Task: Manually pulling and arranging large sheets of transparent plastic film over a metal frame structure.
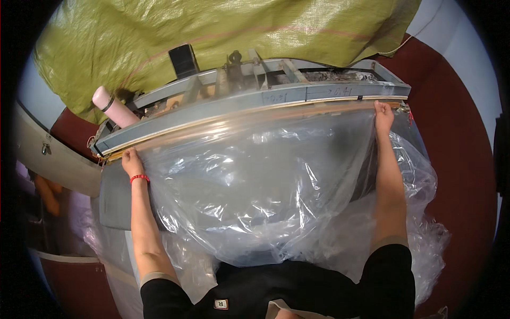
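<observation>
A wide sheet of clear plastic film point(249, 175) is stretched between my two hands and sags toward my body. My left hand point(130, 162), with a red bead bracelet at the wrist, pinches the film's far left corner. At the far right corner, my right hand point(383, 117) grips the same film with closed fingers. Both hands are at the front edge of a long grey metal frame point(239, 109), and the film's far edge runs along it. Under the film lies a dark grey flat surface point(115, 199), partly seen through the plastic.
A pink bottle point(118, 110) leans in the frame's left end. A black block point(183, 61) stands behind the frame, before a yellow-green tarp point(212, 32). More crumpled film point(419, 234) hangs at the right. A pale panel with a latch point(58, 146) is at the left.
</observation>
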`<state>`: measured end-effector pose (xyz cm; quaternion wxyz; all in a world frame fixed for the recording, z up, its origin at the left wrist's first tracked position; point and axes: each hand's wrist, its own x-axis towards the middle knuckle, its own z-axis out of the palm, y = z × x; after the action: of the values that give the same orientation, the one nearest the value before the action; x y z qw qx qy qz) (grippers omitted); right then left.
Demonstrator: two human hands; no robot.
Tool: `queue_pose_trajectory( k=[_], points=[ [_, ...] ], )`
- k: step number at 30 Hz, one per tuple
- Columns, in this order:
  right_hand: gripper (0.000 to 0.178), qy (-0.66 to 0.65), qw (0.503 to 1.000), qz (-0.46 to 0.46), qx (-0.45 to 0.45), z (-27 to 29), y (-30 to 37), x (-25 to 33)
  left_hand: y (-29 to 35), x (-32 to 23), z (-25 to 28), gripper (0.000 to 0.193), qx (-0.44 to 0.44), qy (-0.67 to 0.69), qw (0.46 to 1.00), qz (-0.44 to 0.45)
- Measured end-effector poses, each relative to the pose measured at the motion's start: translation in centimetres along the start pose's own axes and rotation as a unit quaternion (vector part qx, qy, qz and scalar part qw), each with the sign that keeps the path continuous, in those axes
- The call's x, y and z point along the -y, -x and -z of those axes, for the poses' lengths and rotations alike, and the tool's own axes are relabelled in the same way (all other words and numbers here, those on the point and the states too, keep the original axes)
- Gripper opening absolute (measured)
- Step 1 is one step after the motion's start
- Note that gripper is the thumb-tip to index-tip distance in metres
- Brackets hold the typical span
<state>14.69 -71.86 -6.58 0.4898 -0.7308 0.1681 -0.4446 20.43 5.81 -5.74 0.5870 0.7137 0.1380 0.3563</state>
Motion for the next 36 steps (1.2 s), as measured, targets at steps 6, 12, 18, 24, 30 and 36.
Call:
queue_pose_trajectory(
  k=[6, 12, 18, 24, 30, 36],
  points=[
    [0.013, 0.057, 0.997, -0.003, -0.054, -0.5, 0.7, 1.6, 0.3, -0.4, -0.1, 0.02, -0.021, 0.018, 0.999, -0.033],
    [0.011, 0.012, 0.994, -0.02, -0.104, -0.1, 0.6, 3.6, -0.4, -0.6, 0.1, 0.012, -0.103, 0.042, 0.992, 0.054],
    [0.015, -0.052, 0.993, -0.049, -0.095, 0.2, 0.4, 3.0, -1.7, 0.7, 1.5, 0.009, -0.109, 0.05, 0.991, 0.066],
    [0.021, 0.134, 0.983, 0.125, -0.029, 10.8, 4.9, 12.3, 3.8, -7.6, 3.1, 0.006, 0.197, 0.036, 0.98, 0.016],
    [0.036, 0.287, 0.94, -0.007, -0.184, 31.5, 13.3, 1.1, 10.9, -10.4, 11.5, 0.004, 0.037, 0.04, 0.997, -0.061],
    [0.039, 0.394, 0.879, -0.152, -0.223, 21.8, 23.0, 9.3, 28.8, -12.3, 11.2, 0.028, 0.493, -0.253, 0.83, -0.066]
  ],
)
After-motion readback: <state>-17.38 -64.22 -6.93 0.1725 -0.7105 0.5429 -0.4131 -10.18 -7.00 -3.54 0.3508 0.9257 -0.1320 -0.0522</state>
